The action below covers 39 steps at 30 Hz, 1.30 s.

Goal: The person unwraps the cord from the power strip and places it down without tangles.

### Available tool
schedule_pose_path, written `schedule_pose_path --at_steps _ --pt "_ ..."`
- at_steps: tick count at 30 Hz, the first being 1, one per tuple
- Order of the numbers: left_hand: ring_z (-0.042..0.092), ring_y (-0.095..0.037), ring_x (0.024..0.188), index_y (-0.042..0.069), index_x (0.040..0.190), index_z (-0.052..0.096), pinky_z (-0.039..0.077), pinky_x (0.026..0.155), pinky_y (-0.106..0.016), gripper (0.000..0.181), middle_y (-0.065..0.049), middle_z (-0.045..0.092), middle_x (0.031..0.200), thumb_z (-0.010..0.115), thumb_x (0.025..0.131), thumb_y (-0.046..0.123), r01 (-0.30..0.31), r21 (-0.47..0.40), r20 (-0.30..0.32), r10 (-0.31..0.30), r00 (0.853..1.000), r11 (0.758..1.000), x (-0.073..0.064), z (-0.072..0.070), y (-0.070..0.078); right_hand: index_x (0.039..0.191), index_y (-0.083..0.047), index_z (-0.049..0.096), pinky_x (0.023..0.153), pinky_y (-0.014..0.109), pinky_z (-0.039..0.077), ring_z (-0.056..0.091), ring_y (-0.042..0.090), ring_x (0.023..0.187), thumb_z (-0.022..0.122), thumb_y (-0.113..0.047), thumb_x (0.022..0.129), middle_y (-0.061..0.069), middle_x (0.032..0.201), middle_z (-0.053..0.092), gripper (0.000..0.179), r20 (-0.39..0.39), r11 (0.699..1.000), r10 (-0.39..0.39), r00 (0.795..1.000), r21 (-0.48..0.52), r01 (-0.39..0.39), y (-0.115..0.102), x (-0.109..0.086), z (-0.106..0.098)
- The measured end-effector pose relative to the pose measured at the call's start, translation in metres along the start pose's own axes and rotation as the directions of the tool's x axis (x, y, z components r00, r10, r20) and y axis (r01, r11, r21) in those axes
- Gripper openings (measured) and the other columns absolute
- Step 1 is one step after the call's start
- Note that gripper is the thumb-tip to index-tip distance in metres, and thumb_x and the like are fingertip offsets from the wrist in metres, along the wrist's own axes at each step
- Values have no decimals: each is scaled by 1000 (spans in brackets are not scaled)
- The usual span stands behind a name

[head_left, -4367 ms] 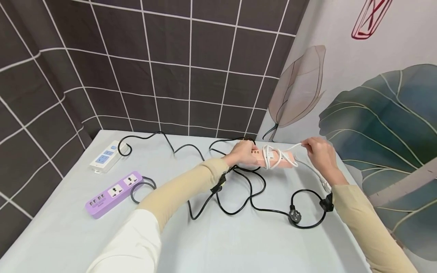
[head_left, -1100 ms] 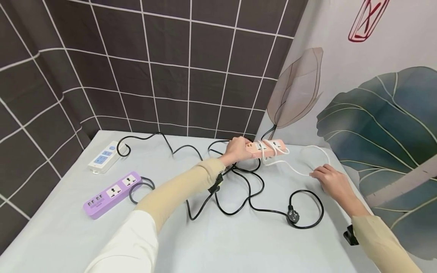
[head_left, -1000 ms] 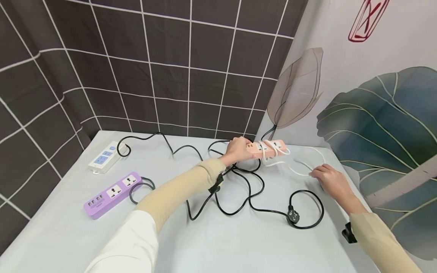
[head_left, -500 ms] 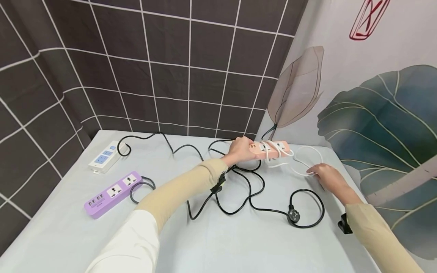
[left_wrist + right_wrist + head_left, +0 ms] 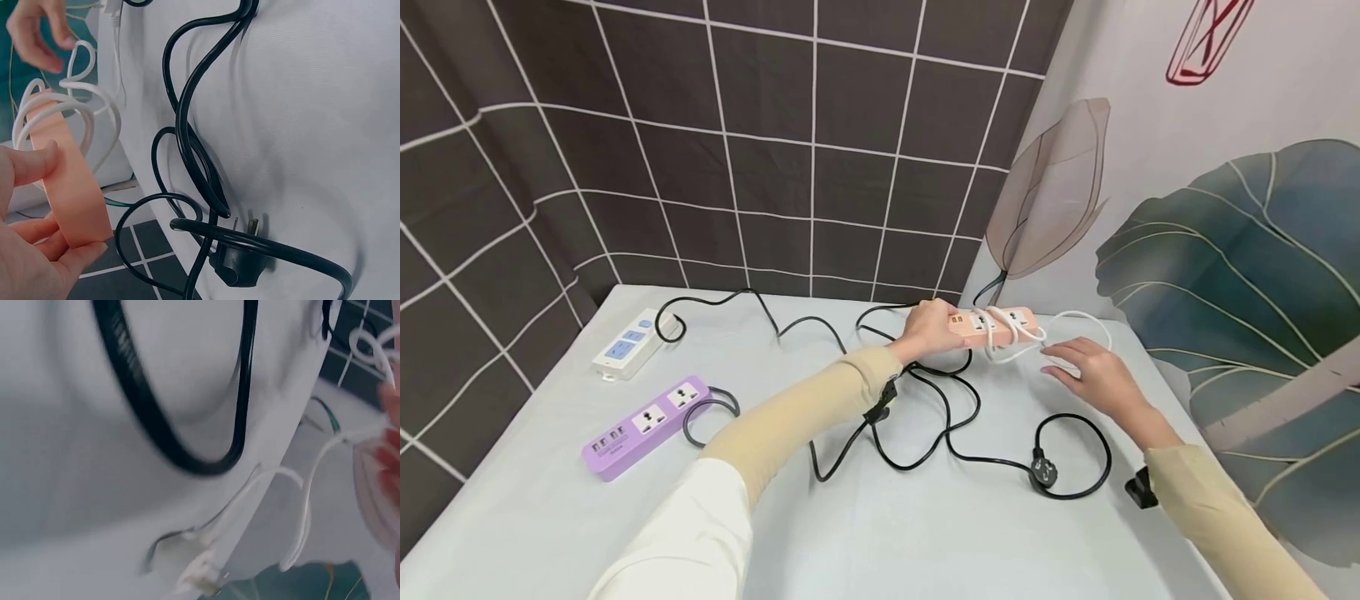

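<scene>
My left hand (image 5: 928,327) grips the near end of a peach power strip (image 5: 964,333) at the back of the table, thumb and fingers around its sides. A white cord (image 5: 1091,317) is wrapped in loops around the strip's sockets and hangs off its right end in a loose loop. My right hand (image 5: 1097,377) hovers just right of the strip, fingers parted, beside the cord. In the left wrist view the peach strip (image 5: 72,194) shows its plain back. A white plug (image 5: 187,562) at the cord's end appears blurred in the right wrist view.
A purple power strip (image 5: 647,427) and a white one with blue sockets (image 5: 634,344) lie at the left. Black cords (image 5: 951,429) tangle across the middle, passing under my left forearm. A black plug (image 5: 1043,472) lies at right. A dark tiled backdrop (image 5: 760,175) borders the table.
My right hand first pulled the white cord out rightward and down, then let it go and came back left toward the strip. My left hand has kept its hold, with the strip shifting slightly.
</scene>
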<state>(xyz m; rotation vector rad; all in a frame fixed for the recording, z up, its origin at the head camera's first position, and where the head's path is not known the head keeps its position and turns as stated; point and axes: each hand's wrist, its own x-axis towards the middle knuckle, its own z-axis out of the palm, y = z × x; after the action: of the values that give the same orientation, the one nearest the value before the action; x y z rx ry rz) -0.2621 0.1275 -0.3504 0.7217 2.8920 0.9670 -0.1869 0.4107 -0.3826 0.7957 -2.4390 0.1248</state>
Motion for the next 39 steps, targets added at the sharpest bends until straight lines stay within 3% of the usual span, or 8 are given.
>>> schedule_pose_path --at_steps 3,6,13,19,24,29,34,39 --pt "61 -13 80 9 119 68 36 58 -16 46 -3 72 99 77 77 27 -1 4 -12 1 1000 1000 0 0 1 99 -1 72 69 42 54 64 28 82 65 -24 92 13 89 71 25 -154 983 -183 971 -57 177 -5 9 5" --pt "62 -13 79 10 117 69 36 57 -16 44 -3 73 98 77 78 27 0 4 -18 0 1000 1000 0 -1 3 98 0 72 68 39 55 65 27 80 48 -29 101 13 88 72 38 -196 952 -300 934 -121 280 -9 17 9" --pt "61 -13 80 11 119 68 35 58 -16 45 -3 72 99 77 79 29 4 8 -4 -4 1000 1000 -1 -1 3 101 1 71 70 37 56 66 27 88 25 -5 105 13 98 72 47 -87 819 -523 848 -327 471 -10 17 21" --pt "60 -12 80 11 119 68 35 58 -16 46 -3 72 98 77 78 29 2 7 -11 -2 1000 1000 -1 -1 4 100 2 70 72 37 55 64 28 89 34 4 95 14 97 72 36 -44 776 -558 829 -382 502 -6 18 32" --pt "59 -13 80 10 120 68 36 60 -16 46 -3 72 99 77 78 28 2 -8 -7 -2 1000 1000 -2 -2 4 98 5 69 71 38 55 64 30 89 45 5 82 15 90 71 29 -48 773 -552 832 -404 489 -5 18 38" --pt "60 -13 81 10 121 67 37 60 -17 48 -3 72 99 77 78 29 -7 -7 -13 7 1000 1000 -2 -1 5 96 5 70 71 38 55 62 30 88 50 5 78 15 88 69 27 -36 804 -506 862 -382 456 -7 17 39" --pt "60 -12 77 11 118 69 36 58 -16 47 -2 73 95 79 77 32 -2 -14 -36 2 999 1000 -3 0 5 91 3 70 68 37 55 62 27 82 64 2 72 13 86 66 20 -27 889 -396 918 -263 375 -12 13 39" --pt "60 -13 76 10 119 69 36 57 -17 48 -2 72 94 79 77 31 2 -23 -36 -3 999 1000 -4 1 5 82 -4 73 64 35 53 62 22 75 80 1 64 6 80 68 20 -61 983 -173 983 -70 169 -16 8 38"
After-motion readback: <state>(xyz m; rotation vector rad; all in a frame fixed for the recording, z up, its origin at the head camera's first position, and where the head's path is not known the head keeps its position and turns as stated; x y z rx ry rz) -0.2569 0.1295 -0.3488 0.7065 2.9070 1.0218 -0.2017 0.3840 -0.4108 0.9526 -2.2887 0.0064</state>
